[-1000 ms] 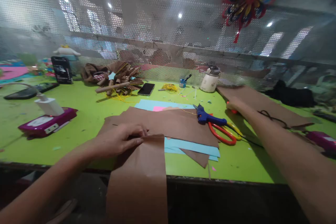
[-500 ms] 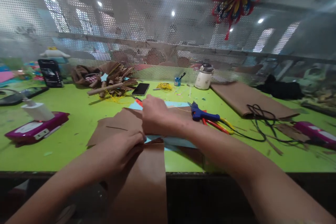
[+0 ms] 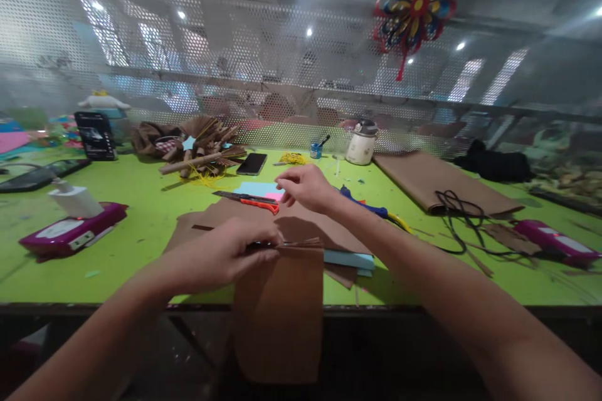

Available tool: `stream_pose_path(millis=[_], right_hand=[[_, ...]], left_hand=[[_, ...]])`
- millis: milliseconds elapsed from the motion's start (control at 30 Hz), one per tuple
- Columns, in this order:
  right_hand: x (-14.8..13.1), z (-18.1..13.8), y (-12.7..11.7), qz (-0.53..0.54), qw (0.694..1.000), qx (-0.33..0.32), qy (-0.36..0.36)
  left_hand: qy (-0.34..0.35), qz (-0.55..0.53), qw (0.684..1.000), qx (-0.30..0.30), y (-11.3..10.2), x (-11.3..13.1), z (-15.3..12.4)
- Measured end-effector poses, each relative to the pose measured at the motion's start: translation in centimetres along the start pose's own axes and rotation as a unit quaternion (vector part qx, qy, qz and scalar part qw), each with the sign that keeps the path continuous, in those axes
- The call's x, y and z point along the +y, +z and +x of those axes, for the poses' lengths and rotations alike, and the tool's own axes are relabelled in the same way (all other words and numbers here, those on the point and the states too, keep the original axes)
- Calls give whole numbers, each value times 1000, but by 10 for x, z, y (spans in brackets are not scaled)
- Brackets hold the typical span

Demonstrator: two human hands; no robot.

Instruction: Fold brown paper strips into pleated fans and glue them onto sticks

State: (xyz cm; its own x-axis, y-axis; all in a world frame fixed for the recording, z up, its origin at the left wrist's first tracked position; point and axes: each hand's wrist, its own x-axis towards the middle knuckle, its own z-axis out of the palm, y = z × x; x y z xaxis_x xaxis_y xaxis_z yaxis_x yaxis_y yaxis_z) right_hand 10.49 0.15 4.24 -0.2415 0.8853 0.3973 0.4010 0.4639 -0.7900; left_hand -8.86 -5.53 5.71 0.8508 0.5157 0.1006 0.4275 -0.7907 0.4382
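Observation:
My left hand [image 3: 226, 257] is closed, pinching the top edge of a long brown paper strip [image 3: 279, 307] that hangs over the table's front edge. Further back, my right hand [image 3: 305, 188] hovers with its fingers apart and holds nothing. Just left of its fingertips an orange and black utility knife [image 3: 247, 200] lies on the brown paper sheets [image 3: 301, 229]. Light blue paper [image 3: 348, 258] and a pink piece [image 3: 274, 196] show from under the brown sheets.
A blue glue gun [image 3: 371, 207] lies behind my right forearm. A black cord [image 3: 451, 207] crosses a folded brown sheet [image 3: 418, 175] at the right. A magenta device [image 3: 70, 232], a phone [image 3: 251, 164], a white pot [image 3: 360, 143] and a paper bundle [image 3: 197, 147] stand on the green table [image 3: 141, 200] before a mesh wall.
My right hand came back from the far right with the orange knife, laid it on the brown sheets and opened. My left hand kept its pinch on the strip.

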Motion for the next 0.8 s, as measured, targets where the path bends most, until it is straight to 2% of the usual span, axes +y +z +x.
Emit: stream_pose_path(millis=[67, 200, 333, 433, 567, 667, 800], right_hand=[[7, -7, -12, 32, 998, 43, 29], [17, -23, -43, 91, 988, 102, 78], [21, -39, -76, 112, 982, 136, 63], [22, -48, -91, 89, 992, 75, 46], [24, -57, -89, -21, 998, -28, 47], [27, -62, -78, -80, 995, -38, 46], [27, -68, -72, -104, 994, -25, 16]], left_hand=[[15, -41, 999, -22, -7, 3, 16], [33, -111, 993, -27, -13, 1, 59], [46, -91, 994, -24, -6, -4, 99], [32, -80, 996, -10, 2, -10, 113], [16, -67, 997, 17, 12, -22, 112], [9, -39, 998, 38, 16, -27, 105], [7, 3, 998, 61, 17, -27, 100]])
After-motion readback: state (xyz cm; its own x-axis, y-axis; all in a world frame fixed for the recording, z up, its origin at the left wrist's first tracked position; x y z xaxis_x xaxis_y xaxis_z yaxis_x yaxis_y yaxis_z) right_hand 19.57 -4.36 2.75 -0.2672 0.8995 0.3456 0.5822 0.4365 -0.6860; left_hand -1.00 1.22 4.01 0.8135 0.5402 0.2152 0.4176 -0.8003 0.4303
